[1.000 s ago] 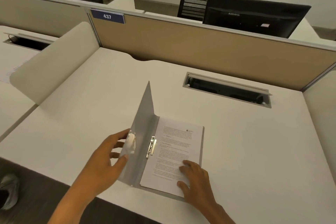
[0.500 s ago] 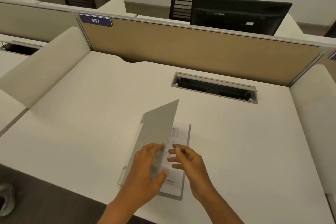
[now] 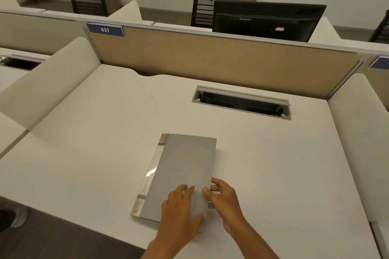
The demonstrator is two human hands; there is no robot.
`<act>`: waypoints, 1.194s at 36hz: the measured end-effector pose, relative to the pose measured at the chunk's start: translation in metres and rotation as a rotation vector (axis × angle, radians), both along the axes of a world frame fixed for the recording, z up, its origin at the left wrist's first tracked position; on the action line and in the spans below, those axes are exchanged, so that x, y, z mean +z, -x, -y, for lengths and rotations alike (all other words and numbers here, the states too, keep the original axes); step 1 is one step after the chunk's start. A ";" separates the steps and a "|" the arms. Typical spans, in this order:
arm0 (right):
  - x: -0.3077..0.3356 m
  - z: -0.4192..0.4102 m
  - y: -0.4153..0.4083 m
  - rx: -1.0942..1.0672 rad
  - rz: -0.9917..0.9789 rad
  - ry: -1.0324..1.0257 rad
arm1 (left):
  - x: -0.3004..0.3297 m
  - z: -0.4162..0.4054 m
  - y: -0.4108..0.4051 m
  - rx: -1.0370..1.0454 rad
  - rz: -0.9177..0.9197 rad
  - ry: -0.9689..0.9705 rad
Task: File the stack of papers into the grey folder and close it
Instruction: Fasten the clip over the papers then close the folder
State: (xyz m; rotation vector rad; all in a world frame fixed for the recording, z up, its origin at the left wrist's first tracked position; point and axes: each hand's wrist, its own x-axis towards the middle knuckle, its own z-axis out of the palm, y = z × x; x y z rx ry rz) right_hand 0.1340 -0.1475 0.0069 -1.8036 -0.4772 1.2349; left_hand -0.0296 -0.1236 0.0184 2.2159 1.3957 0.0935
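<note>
Now the grey folder (image 3: 185,172) lies shut on the table (image 3: 84,143); the left hand (image 3: 181,210) presses flat on it, and the right hand (image 3: 223,200) pinches its edge.

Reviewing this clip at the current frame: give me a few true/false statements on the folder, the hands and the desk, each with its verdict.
1. The grey folder lies closed and flat on the desk. True.
2. The left hand rests palm down on the folder's cover. True.
3. Printed pages are in plain view on the open folder. False: the cover is down and no page shows.
4. The right hand is up by the cable slot. False: it is at the folder's right edge, fingers at the cover.
5. The desk tag on the partition reads 437. True.
</note>
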 end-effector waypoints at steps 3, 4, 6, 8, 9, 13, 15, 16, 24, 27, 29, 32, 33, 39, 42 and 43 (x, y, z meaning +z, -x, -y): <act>-0.005 0.001 0.001 0.082 0.118 0.034 | -0.014 -0.010 0.020 0.082 0.017 -0.013; -0.007 0.002 0.001 0.121 0.161 0.038 | -0.018 -0.015 0.028 0.116 0.019 -0.024; -0.012 0.002 0.002 0.209 0.257 0.043 | -0.025 -0.023 0.044 0.186 0.025 -0.048; -0.019 0.003 0.004 0.295 0.358 0.044 | -0.029 -0.031 0.059 0.253 0.007 -0.070; -0.020 0.004 0.005 0.338 0.409 0.051 | -0.031 -0.035 0.065 0.284 -0.013 -0.079; -0.024 0.006 0.013 0.457 0.573 0.039 | -0.040 -0.049 0.088 0.402 -0.063 -0.074; -0.025 0.007 0.017 0.496 0.637 0.039 | -0.045 -0.055 0.097 0.445 -0.072 -0.059; -0.025 0.007 0.019 0.510 0.658 0.046 | -0.047 -0.057 0.101 0.463 -0.073 -0.044; -0.026 0.008 0.030 0.621 0.838 0.091 | -0.056 -0.068 0.109 0.523 -0.015 0.049; -0.027 0.008 0.033 0.612 0.855 0.087 | -0.059 -0.070 0.108 0.545 0.059 0.089; -0.027 0.008 0.034 0.609 0.866 0.087 | -0.060 -0.072 0.107 0.560 0.115 0.120; -0.029 0.009 0.035 0.602 0.874 0.085 | -0.057 -0.076 0.105 0.601 0.238 0.171; -0.029 0.009 0.036 0.599 0.876 0.086 | -0.053 -0.078 0.104 0.611 0.275 0.189; -0.032 0.010 0.037 0.530 0.829 0.088 | -0.049 -0.087 0.109 0.632 0.360 0.289; -0.036 0.011 0.038 0.443 0.761 0.097 | -0.039 -0.087 0.109 0.654 0.459 0.364; -0.037 0.011 0.038 0.401 0.729 0.099 | -0.037 -0.086 0.107 0.667 0.494 0.390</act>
